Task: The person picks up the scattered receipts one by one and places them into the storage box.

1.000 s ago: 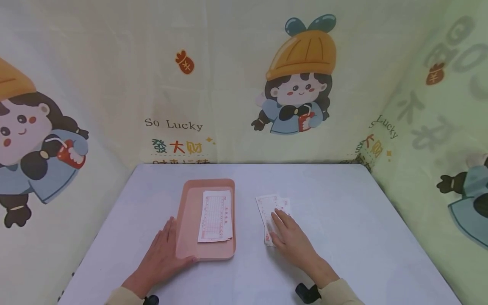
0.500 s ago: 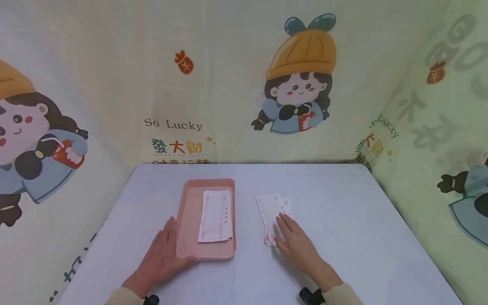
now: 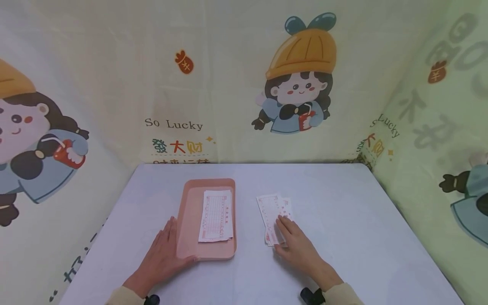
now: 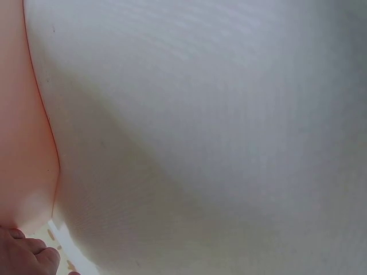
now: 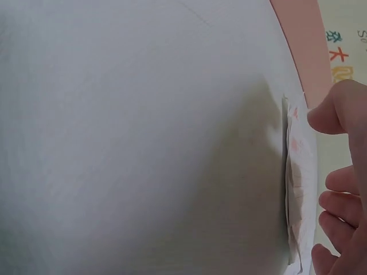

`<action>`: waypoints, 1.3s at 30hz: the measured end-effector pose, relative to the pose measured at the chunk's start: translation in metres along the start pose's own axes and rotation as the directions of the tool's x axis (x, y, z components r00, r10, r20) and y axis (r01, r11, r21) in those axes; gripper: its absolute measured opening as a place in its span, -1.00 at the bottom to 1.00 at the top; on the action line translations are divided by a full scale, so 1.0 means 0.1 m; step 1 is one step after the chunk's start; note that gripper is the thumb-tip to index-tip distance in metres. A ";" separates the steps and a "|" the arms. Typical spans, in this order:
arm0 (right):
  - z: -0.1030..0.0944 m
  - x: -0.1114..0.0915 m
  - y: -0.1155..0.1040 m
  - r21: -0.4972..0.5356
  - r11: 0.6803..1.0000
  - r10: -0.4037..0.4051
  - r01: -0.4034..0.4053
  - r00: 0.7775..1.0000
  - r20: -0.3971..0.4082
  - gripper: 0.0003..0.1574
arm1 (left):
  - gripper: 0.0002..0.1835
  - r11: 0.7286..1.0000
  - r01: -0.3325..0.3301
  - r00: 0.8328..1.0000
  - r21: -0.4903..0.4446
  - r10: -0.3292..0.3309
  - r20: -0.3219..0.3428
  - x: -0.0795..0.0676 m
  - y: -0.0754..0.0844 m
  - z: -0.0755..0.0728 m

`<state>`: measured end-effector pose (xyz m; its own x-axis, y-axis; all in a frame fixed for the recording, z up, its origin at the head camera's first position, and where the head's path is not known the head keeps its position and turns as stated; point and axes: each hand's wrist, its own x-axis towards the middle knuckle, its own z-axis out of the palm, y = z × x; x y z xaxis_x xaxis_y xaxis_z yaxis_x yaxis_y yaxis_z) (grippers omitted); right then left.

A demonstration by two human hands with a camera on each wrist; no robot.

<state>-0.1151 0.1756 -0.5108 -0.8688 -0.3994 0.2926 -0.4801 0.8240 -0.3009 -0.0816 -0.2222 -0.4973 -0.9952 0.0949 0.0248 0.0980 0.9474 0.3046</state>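
Note:
A pink tray [image 3: 186,220] stands left of the middle of the table, with a stack of white slips printed in red [image 3: 215,216] inside it. My left hand [image 3: 158,258] lies against the tray's left side, fingers straight, thumb along its near edge. To the right of the tray, another few printed slips [image 3: 270,209] overlap on the table. Over their near right part is my right hand [image 3: 299,248], fingers loosely extended. In the right wrist view a gap shows between the thumb and those paper slips [image 5: 295,189], so nothing is gripped there.
A white table [image 3: 343,203] bears all of this. Behind it and at both sides hangs a pale cloth [image 3: 236,84] with cartoon figures and lettering. Each wrist wears a black device, such as the right one [image 3: 312,295].
My right hand has drawn back slightly toward me and to the right, uncovering more of the loose slips. The left hand, the tray and its stack look the same.

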 end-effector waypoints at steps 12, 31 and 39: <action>0.03 -0.04 0.04 0.006 1.000 0.014 -0.014 0.995 0.098 -0.16 | 0.46 1.000 -0.010 1.000 -0.008 0.010 -0.020 0.00 -0.01 0.01; 0.04 -0.05 -0.01 -0.025 0.999 -0.039 0.040 0.998 0.051 -0.29 | 0.46 1.000 -0.008 1.000 0.002 0.008 -0.022 -0.01 -0.01 0.02; 0.05 -0.03 -0.02 -0.127 0.992 -0.015 0.026 0.996 0.089 -0.31 | 0.46 1.000 -0.006 1.000 -0.011 0.006 -0.015 -0.01 -0.01 0.01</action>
<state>-0.1122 0.1733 -0.5162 -0.8690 -0.4456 0.2151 -0.4832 0.8578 -0.1752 -0.0811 -0.2229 -0.4981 -0.9946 0.0957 0.0404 0.1036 0.9435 0.3147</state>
